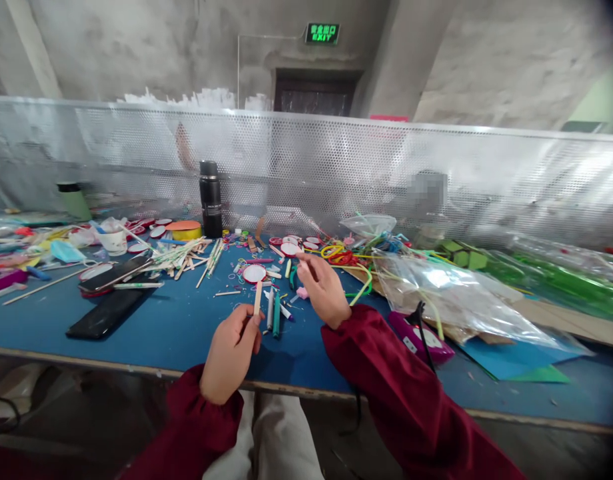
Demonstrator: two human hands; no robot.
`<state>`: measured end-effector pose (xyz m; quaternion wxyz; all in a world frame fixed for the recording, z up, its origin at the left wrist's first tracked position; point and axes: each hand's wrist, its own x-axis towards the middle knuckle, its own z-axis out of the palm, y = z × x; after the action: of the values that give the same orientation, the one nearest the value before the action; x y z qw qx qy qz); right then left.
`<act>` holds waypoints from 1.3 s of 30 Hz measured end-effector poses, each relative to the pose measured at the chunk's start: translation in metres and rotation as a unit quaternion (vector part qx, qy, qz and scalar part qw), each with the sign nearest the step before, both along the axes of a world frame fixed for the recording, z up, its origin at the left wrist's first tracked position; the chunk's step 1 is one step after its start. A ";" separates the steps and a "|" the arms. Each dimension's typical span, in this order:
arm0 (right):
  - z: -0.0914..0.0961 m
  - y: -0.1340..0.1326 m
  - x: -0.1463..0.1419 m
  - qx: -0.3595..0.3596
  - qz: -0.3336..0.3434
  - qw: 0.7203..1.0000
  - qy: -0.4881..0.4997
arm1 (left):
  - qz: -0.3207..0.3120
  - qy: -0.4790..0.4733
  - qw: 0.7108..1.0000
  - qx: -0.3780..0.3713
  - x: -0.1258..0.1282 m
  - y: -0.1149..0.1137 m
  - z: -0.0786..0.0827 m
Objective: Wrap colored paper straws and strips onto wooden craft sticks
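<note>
My left hand (231, 350) is closed around a short wooden craft stick (257, 298), held upright above the near edge of the blue table (186, 327). My right hand (324, 288) hovers a little farther in, fingers curled with the thumb and forefinger pinched together; whether it holds anything I cannot make out. Between the hands lie a few marker pens (275, 315) and a small pink eraser (302, 293). Both arms wear dark red sleeves.
A black flask (210, 199) stands at the back before a perforated metal screen (386, 167). Loose wooden sticks (186, 257), red-rimmed discs (254, 273), a black phone (106, 313), clear plastic bags (451, 293) and green bottles (561, 280) litter the table.
</note>
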<state>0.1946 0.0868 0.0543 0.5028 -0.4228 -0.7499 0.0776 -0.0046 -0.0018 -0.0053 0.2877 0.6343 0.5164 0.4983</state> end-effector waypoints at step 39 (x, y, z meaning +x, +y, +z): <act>-0.036 -0.050 -0.021 -0.132 -0.078 0.956 -0.250 | -0.014 -0.061 0.998 0.009 -0.001 -0.006 0.003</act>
<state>0.1736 0.0363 0.0178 0.2433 -0.5481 -0.7998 0.0279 -0.0058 -0.0074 -0.0028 0.3194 0.6124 0.4848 0.5365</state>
